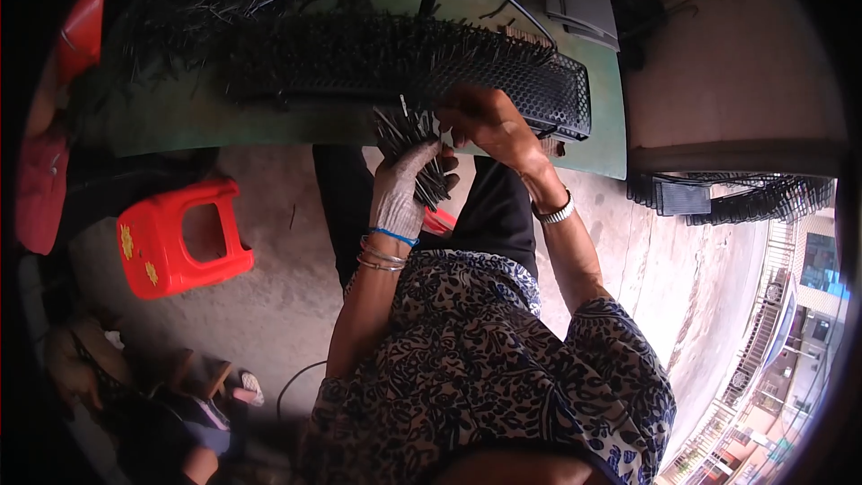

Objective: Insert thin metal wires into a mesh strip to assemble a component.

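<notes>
At frame centre the gloved left hand (pixel 401 181) grips a bundle of pins (pixel 411 139) just below the table (pixel 269 121) edge. The right hand (pixel 485 121) pinches at the perforated panel (pixel 557 94) overhanging that edge. A red stool (pixel 180 238) stands left, on open floor.

Dim, shaded daylight, brighter at right; fisheye bends the dark-vignetted edges, slightly soft focus.

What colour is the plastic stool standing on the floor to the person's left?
Red, with small yellow flower marks on its side; the stool shows in the head view, the only one.
</notes>
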The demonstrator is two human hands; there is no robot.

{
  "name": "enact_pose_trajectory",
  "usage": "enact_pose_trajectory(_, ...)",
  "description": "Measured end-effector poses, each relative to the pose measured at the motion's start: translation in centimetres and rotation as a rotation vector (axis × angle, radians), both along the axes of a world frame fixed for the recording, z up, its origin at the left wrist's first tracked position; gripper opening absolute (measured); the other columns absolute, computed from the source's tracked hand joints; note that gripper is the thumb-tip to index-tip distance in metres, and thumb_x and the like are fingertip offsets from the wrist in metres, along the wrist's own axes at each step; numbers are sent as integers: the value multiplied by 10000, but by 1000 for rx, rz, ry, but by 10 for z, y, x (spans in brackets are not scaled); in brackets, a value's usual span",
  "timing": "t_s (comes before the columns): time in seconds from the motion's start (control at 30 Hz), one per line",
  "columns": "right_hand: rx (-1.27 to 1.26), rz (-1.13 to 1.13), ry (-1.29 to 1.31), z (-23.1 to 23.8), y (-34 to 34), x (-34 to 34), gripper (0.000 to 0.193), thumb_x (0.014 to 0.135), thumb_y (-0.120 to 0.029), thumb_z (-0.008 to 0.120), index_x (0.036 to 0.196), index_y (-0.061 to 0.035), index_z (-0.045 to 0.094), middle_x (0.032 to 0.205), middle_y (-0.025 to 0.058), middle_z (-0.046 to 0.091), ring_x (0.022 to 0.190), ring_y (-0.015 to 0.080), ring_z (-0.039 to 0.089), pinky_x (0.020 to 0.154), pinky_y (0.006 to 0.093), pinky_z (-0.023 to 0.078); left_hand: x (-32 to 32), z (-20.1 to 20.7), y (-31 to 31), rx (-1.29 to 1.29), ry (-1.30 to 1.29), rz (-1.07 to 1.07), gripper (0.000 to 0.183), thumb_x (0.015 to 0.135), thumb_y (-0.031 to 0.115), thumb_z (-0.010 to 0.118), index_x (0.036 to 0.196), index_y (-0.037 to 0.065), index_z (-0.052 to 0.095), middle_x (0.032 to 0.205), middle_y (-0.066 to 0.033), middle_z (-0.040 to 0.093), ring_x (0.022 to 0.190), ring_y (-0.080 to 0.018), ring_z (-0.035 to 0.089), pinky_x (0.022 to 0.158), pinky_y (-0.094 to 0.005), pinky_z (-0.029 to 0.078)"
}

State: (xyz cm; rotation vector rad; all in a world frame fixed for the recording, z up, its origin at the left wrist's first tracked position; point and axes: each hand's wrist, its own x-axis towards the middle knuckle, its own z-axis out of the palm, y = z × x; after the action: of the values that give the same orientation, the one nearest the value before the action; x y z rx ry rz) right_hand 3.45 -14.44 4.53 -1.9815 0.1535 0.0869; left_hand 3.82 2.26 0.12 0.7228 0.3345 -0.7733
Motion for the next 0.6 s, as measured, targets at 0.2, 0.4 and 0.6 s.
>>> enact_pose_trajectory(0.2, -183, -386, -442, 6, -2, 14, 96, 918, -57, 609, 967, 26, 603, 747, 44, 639, 641, 88, 578, 592, 245, 472, -2, -2, 3, -40, 61, 36, 190, 889, 121, 645, 1040, 6, 634, 924, -122, 677, 856, -248, 679, 700, -386, 586)
enact_pose_trajectory(0.4, -144, -439, -641, -25, 5, 39, 59, 915, -36, 619, 959, 2, 609, 730, 37, 616, 594, 81, 560, 533, 247, 454, -9, 0, 0, 23, 26, 38, 184, 885, 127, 657, 1016, -1, 641, 848, -107, 678, 723, -207, 665, 619, -334, 575)
enact_pose_trajectory(0.6, -530, -350, -598, -36, 7, 44, 107, 862, -35, 647, 965, -47, 621, 848, 117, 602, 652, 228, 593, 579, 290, 475, -3, -4, 1, 63, -2, 45, 164, 877, 118, 661, 974, -14, 646, 758, -88, 667, 583, -165, 633, 512, -270, 526)
